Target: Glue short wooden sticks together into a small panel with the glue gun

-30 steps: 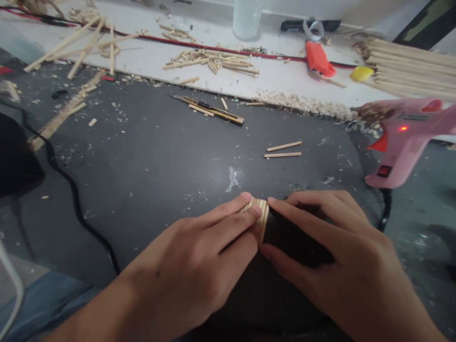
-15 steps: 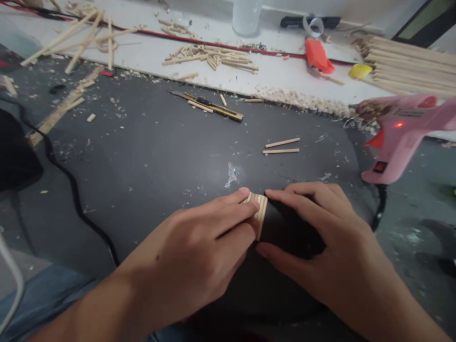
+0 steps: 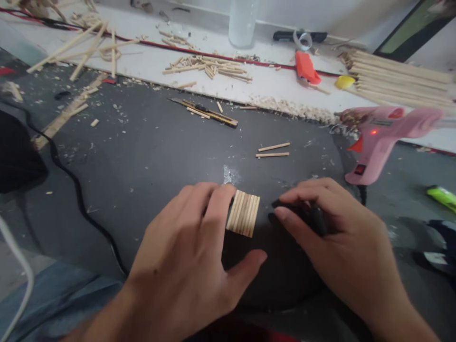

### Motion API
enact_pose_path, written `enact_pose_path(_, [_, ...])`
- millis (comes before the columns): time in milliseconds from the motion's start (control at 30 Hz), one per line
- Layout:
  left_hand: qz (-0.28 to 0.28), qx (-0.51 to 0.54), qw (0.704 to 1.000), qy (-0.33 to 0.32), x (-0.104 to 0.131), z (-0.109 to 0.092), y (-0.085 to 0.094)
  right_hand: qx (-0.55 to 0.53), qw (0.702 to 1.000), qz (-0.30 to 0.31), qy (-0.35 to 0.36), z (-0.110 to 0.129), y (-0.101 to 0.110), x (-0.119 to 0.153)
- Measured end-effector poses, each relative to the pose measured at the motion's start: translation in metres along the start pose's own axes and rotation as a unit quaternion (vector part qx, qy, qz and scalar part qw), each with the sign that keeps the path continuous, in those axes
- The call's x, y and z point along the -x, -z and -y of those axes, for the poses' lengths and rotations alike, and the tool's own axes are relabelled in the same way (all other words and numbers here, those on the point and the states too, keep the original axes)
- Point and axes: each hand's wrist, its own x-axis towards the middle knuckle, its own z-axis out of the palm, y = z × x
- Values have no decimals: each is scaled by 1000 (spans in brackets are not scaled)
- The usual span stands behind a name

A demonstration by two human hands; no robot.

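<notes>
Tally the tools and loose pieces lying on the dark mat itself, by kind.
Glued stick panel: 1
Loose short sticks: 2
Utility knife: 1
Pink glue gun: 1
Total: 5

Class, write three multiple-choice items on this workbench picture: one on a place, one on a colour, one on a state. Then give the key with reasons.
1. Where does the small stick panel lie?
A. between the two hands
B. on the white board
C. under the glue gun

2. What colour is the glue gun?
A. blue
B. pink
C. black

3. How is the left hand placed?
A. closed in a fist
B. lifted off the mat
C. open, fingers spread, at the panel's edge

Key: 1 A, the panel sits on the dark mat between the left hand and the right hand. 2 B, its body is pink. 3 C, its fingers lie spread beside the panel.
</notes>
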Motion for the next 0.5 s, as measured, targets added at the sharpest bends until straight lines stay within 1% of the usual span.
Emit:
enact_pose_path(100, [21,-54,998,29,-7,-11,-2,3,999,-30,-25,1,1,-2])
enact_pose_path(200, [13,-75,997,34,-13,-18,-5,14,999,-32,-17,-1,-1,-4])
enact_pose_path(333, [-2,-71,997,29,-15,-23,-5,3,999,-47,-21,-4,0,-6])
enact_pose_path(433, [14,-57,998,38,-15,-26,-4,-17,998,-64,-24,-5,3,-6])
enact_pose_path(500, [27,-46,998,46,-15,-28,-4,-23,998,-58,-22,-4,4,-6])
